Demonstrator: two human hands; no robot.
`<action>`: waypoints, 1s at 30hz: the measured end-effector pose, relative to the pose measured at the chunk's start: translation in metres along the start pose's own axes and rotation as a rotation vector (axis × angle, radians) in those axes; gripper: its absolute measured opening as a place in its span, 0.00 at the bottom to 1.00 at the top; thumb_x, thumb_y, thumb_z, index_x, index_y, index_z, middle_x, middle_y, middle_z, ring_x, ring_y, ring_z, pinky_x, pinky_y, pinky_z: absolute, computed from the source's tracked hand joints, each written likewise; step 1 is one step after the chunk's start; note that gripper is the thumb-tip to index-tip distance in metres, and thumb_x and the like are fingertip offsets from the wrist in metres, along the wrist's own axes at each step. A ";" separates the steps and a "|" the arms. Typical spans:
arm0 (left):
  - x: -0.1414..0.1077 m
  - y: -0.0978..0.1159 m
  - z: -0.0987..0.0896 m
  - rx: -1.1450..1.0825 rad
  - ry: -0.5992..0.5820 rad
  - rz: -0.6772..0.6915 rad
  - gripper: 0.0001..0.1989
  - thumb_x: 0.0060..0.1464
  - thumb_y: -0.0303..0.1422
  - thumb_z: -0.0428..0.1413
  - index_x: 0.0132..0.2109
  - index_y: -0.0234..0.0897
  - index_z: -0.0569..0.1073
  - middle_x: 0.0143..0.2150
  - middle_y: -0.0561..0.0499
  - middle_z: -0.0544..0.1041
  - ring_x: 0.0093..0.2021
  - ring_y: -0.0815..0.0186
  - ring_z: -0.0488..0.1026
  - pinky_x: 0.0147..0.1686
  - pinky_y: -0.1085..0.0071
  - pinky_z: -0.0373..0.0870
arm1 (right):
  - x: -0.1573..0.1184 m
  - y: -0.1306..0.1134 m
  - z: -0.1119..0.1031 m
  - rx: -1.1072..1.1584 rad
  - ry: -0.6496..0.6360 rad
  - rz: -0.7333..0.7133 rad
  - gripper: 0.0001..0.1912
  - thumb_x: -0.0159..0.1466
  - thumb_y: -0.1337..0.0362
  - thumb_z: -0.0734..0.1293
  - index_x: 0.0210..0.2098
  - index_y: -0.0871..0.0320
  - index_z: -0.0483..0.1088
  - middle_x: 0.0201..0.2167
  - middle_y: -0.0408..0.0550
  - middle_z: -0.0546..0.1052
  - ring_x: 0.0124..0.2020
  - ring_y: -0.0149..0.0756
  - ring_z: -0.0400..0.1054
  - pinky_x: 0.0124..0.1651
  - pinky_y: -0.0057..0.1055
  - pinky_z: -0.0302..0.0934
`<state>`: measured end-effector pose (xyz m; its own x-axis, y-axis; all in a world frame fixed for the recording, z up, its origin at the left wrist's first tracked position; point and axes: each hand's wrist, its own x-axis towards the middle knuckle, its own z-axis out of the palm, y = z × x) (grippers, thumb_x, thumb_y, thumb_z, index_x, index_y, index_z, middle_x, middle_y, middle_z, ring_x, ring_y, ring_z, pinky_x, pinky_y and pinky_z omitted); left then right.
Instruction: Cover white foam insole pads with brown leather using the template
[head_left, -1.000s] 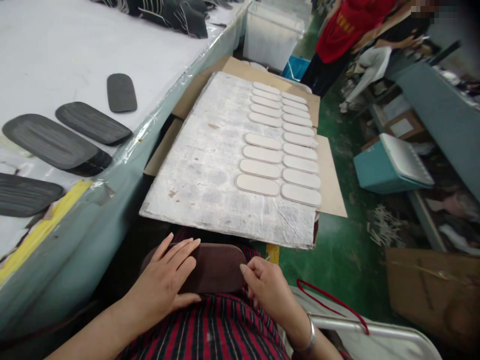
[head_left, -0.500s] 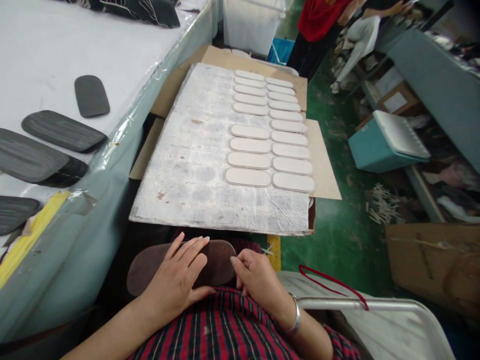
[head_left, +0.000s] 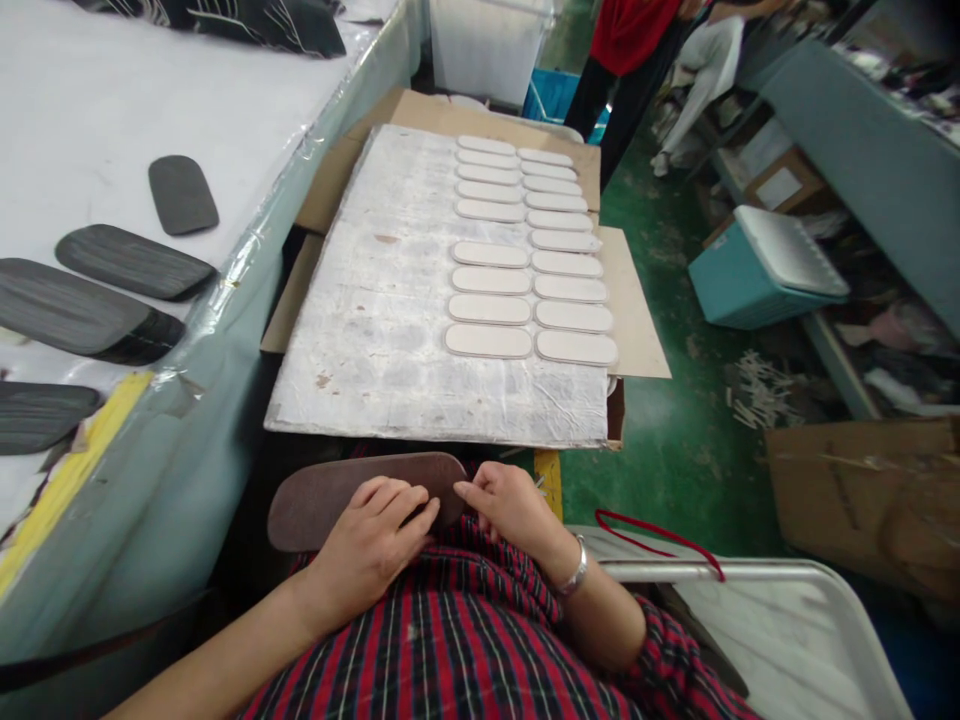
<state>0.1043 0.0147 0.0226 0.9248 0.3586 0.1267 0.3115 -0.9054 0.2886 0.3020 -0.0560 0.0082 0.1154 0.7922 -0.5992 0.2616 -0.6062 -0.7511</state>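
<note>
A dark brown oval piece (head_left: 315, 500), flat with rounded ends like a sole or bag base, lies across my lap. My left hand (head_left: 379, 540) rests over its right half, fingers curled together and thumb side toward me. At the right end, my right hand (head_left: 514, 510) has thumb and forefinger pinched on the edge; the undersides of its other fingers are hidden. Just beyond the lap stands a whitish board (head_left: 360, 350). Two columns of pale oval pieces (head_left: 487, 341) lie along its right side.
On the white-covered table (head_left: 247, 110) at left are stacks of dark grey oval pieces (head_left: 82, 310) and a single one (head_left: 184, 195). A metal-framed chair (head_left: 772, 570) with a red cord is at right. Beyond are a teal box (head_left: 765, 265), a carton (head_left: 862, 490) and a person in red (head_left: 634, 35).
My left hand's fingers, spread flat on the brown piece before, have curled in and slid toward its right end. The right hand keeps its pinch. The view has shifted slightly.
</note>
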 end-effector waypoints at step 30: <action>-0.124 -0.042 0.045 -0.912 0.442 -0.804 0.38 0.53 0.39 0.52 0.64 0.36 0.40 0.64 0.37 0.52 0.62 0.56 0.52 0.58 0.54 0.53 | 0.011 -0.045 0.083 -1.089 0.132 -0.891 0.42 0.57 0.45 0.60 0.62 0.63 0.47 0.62 0.59 0.50 0.63 0.50 0.41 0.60 0.50 0.43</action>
<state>-0.0139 -0.0022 -0.0476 0.3440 0.9296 -0.1326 0.3213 0.0162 0.9468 0.2123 -0.0257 0.0120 -0.4064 0.9132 0.0313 0.8849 0.4018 -0.2356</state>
